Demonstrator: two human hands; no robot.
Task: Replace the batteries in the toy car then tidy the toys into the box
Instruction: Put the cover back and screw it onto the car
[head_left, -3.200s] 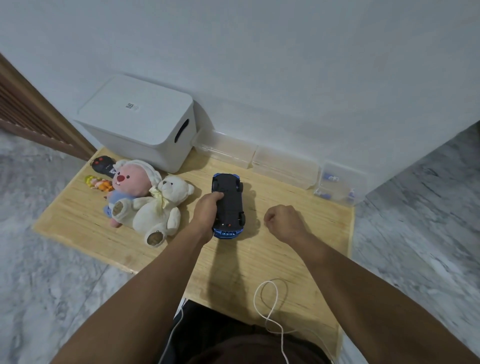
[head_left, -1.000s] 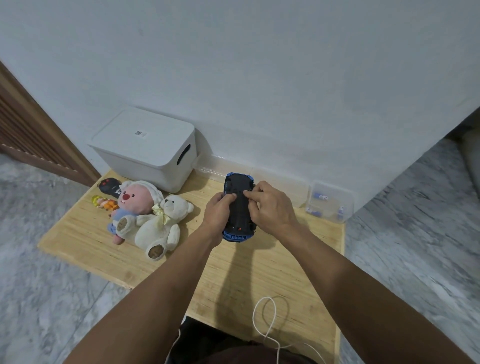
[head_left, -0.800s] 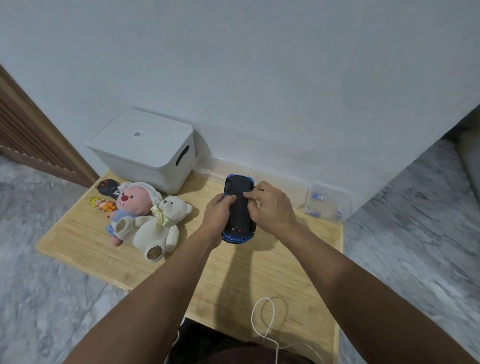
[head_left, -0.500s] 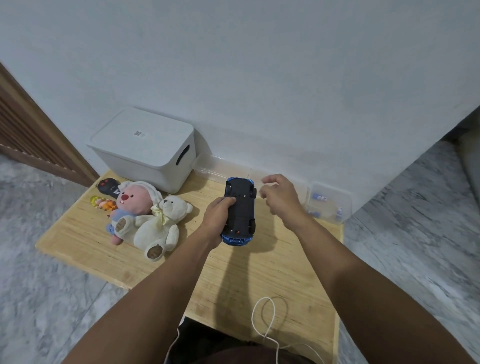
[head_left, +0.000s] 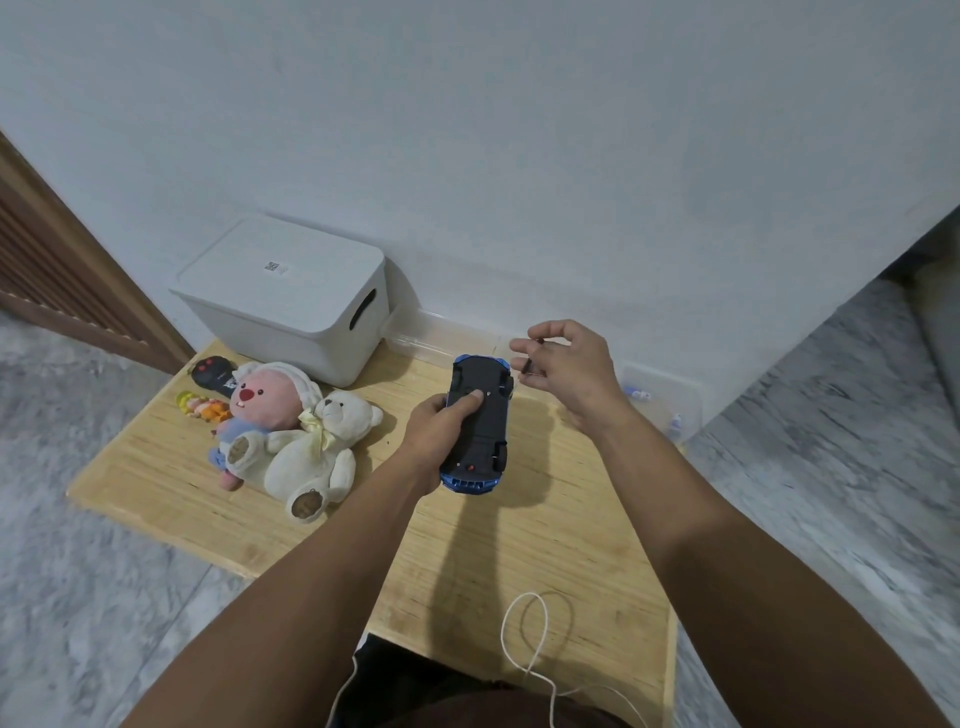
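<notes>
Above the table (head_left: 545, 545), upturned toy car (head_left: 480, 415) gripped in left hand (head_left: 439, 434), right hand (head_left: 563, 371) pinching small dark piece (head_left: 531, 367).

A low light-wood table (head_left: 571, 530) stands on grey marbled floor (head_left: 78, 597) against a white wall. Left of the left hand's fingers (head_left: 470, 400), a cream plush teddy bear (head_left: 317, 457) and a pink plush beaver doll (head_left: 254, 410) lie on it. Beyond them sits a lidded white plastic storage box (head_left: 291, 301). Past the right hand's fingers (head_left: 524, 345), clear plastic boxes (head_left: 660, 400) line the wall. A white cable (head_left: 530, 644) loops at the near edge.
</notes>
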